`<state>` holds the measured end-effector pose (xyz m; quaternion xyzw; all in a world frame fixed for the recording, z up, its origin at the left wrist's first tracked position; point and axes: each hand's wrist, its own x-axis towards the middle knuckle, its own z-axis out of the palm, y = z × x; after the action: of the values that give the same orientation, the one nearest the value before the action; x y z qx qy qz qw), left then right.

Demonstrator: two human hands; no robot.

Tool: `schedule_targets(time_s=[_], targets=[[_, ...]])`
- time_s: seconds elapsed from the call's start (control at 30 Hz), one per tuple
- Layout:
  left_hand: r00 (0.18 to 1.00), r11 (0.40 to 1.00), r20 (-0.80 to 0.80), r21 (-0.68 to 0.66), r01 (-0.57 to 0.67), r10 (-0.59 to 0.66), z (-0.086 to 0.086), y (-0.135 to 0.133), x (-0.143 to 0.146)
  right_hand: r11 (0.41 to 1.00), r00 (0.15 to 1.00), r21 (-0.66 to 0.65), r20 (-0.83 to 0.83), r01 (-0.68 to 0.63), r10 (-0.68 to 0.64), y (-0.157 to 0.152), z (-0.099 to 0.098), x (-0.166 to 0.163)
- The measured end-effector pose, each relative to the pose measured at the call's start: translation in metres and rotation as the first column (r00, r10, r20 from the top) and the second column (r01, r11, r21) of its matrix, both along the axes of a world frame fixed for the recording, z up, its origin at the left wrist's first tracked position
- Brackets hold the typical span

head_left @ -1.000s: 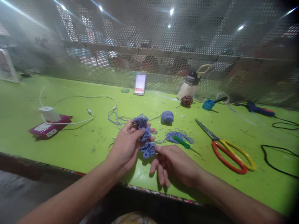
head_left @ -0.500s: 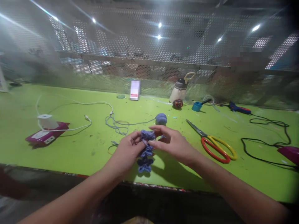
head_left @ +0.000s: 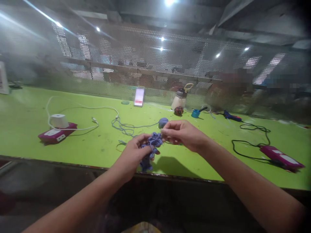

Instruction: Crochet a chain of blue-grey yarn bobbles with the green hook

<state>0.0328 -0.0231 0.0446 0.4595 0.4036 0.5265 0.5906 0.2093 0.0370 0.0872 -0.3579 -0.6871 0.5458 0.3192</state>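
Observation:
A ruffled blue crochet piece (head_left: 150,149) hangs from both my hands above the near edge of the green table (head_left: 102,149). My left hand (head_left: 132,156) is closed around its middle from the left. My right hand (head_left: 182,134) pinches its top end with thumb and fingertips. A thin blue yarn strand runs back to a small blue yarn ball (head_left: 163,122) on the table behind my hands.
A magenta power strip with a white charger (head_left: 57,129) and white cable lies at the left. Another magenta strip (head_left: 279,156) with a black cord lies at the right. A white jug (head_left: 179,98), a dark yarn ball (head_left: 178,111), a blue cup and a glue gun stand by the perforated screen.
Both hands have lifted the crochet piece off the table and toward me. My right hand went from resting below it to pinching its top. The view tilted up and the scissors left sight.

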Motion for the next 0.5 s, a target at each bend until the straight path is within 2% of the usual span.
schedule_targets(time_s=[0.1, 0.27, 0.37, 0.5], targets=[[0.999, 0.999, 0.037, -0.016, 0.033, -0.032, 0.002, -0.014, -0.004, 0.999, 0.993, -0.017, 0.106, -0.043, 0.045, -0.006, 0.019, 0.002], [0.991, 0.994, 0.072, 0.027, 0.107, -0.109, 0.001, -0.033, -0.012, 0.992, 0.970, 0.100, 0.237, -0.074, 0.049, -0.021, 0.043, -0.001], [0.985, 0.989, 0.085, 0.039, 0.145, -0.148, 0.000, -0.040, -0.015, 0.976, 0.951, 0.178, 0.301, -0.128, 0.070, -0.028, 0.049, -0.006], [0.974, 0.980, 0.113, 0.024, 0.197, -0.198, -0.003, -0.039, -0.016, 0.961, 0.933, 0.226, 0.353, -0.162, 0.074, -0.028, 0.047, -0.009]])
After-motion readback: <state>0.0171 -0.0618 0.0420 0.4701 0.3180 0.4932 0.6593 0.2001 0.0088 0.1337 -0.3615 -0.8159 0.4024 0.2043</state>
